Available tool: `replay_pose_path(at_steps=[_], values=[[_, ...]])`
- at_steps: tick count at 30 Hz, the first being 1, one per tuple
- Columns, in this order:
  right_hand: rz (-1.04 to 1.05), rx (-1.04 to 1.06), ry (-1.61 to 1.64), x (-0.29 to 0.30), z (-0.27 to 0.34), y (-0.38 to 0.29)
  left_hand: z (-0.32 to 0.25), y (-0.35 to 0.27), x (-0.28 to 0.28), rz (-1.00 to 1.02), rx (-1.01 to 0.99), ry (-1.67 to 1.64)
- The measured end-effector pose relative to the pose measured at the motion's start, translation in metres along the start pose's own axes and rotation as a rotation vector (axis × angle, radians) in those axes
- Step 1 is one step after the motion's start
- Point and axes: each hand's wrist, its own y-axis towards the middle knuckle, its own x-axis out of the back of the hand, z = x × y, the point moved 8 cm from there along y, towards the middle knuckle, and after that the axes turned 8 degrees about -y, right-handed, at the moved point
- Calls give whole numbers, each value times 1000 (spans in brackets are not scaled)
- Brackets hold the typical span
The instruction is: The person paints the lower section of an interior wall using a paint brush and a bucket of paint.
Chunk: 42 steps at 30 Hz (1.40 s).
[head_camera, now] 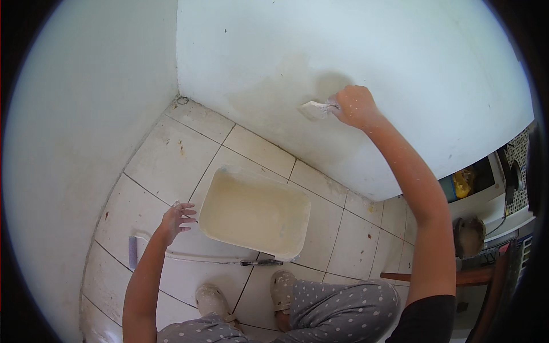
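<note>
My right hand [355, 107] grips a paintbrush [316, 109] whose pale bristles rest against the white wall [411, 64]. Around the brush the wall carries a darker, damp-looking patch [274, 92]. Below it on the tiled floor sits a rectangular plastic tub [206, 212] holding cream-coloured liquid [253, 210]. To the tub's left, just off its rim, my left hand [175, 221] hovers with spread fingers and nothing in it. Whitish smears mark the fingers of both hands.
A long-handled paint roller [206, 259] lies on the floor between the tub and my clog-style shoes [212, 300]. Another wall [98, 85] meets the first at a corner on the left. Wooden furniture [454, 278] and a cabinet with a yellow bag [463, 182] stand at the right.
</note>
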Motion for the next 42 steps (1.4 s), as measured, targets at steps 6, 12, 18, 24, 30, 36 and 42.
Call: replay_pose_path(at_steps=[6,12,18,24,30,36,42], values=[[-51,-212,-30,15,-41,-2,-3,-12,13,-33,-11,0],[-124,-375,-62,111,-66,-16,-1,-22,33,-128,31,-78],[-79,-145,44,75,-6,23,0,-26,31,-89,-10,-130],[-118,-240,61,6,7,63,-8,-29,27,-65,-32,-75],[-67,-446,52,89,-36,47,-4,-44,47,-118,-32,-78],[-119,-278,16,106,-6,58,1,-32,47,-164,25,-120],[-121,-258,-29,46,30,97,-17,-27,9,-12,-52,-41]])
